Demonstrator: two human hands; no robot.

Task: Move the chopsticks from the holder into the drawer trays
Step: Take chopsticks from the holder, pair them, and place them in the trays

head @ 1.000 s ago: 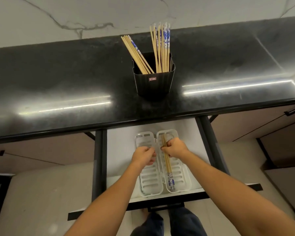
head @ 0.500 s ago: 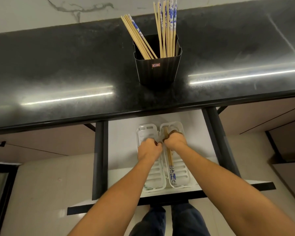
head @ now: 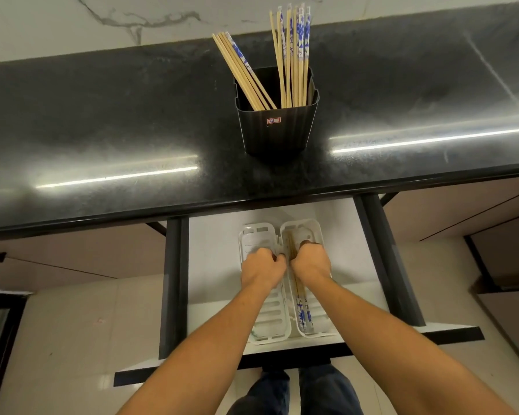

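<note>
Home kitchen: black stone counter (head: 102, 121), chopstick holder (head: 277, 130).

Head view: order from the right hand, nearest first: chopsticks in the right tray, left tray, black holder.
1. chopsticks in the right tray: under the right hand, touching it.
2. left tray: just to its left.
3. black holder: on the counter, farthest.

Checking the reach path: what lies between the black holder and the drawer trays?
Head view: only bare countertop and white drawer floor separate holder and trays.
</note>
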